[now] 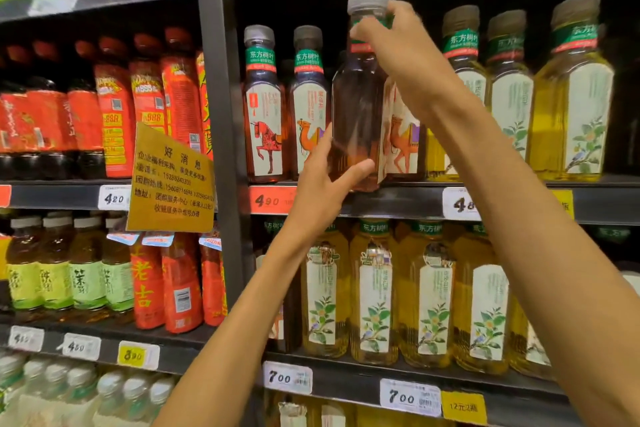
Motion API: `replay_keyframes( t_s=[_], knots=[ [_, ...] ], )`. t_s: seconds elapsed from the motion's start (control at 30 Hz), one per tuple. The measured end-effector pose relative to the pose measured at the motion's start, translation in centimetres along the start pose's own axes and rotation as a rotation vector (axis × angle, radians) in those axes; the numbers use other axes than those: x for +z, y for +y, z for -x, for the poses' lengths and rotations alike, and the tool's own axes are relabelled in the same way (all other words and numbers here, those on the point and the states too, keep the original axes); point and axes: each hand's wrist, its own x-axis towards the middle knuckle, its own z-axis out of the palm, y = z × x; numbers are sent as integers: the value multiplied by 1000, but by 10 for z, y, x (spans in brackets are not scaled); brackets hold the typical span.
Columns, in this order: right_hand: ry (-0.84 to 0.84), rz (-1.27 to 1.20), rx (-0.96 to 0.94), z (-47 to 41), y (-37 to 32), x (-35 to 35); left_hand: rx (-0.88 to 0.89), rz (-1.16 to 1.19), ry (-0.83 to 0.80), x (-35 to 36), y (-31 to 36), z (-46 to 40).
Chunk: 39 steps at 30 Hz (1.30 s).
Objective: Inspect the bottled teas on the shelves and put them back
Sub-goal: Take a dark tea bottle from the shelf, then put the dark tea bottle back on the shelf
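I hold a dark amber tea bottle (360, 107) with a grey cap, upright in front of the middle shelf (398, 199). My right hand (391, 45) grips its neck just under the cap. My left hand (325, 180) holds its lower end, thumb across the front. Its camel label faces right, away from me. Behind it stand matching brown tea bottles, one with a horse label (263, 107) and one with a camel label (310, 104). Yellow-green tea bottles (571, 97) fill the right of that shelf.
A lower shelf carries several yellow tea bottles (375, 291) with leaf labels. Left of the dark upright post (221, 80) are red-labelled bottles (117, 114) and green-labelled ones (55, 263). A yellow notice card (171, 180) hangs off the left shelf. Price tags line the shelf edges.
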Motion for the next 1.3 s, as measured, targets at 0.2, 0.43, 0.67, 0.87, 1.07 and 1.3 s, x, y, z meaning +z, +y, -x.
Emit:
replay_keyframes(
  t_s=[0.2,0.43,0.67,0.87,1.07,1.3],
  knots=[
    [61,20,-189,5,20,10,23,8,189,7,-2,11],
    [234,298,-245,-11,31,32,135,-313,226,15,-8,9],
    [290,690,-342,-11,49,23,42,-265,217,13,-10,6],
    [285,856,-369,5,67,12,56,-282,310,18,-6,9],
    [336,1019,-360,8,68,23,1,-608,366,26,-7,4],
    [488,647,-379,1,53,4,-3,-535,366,28,5,-2]
  ],
)
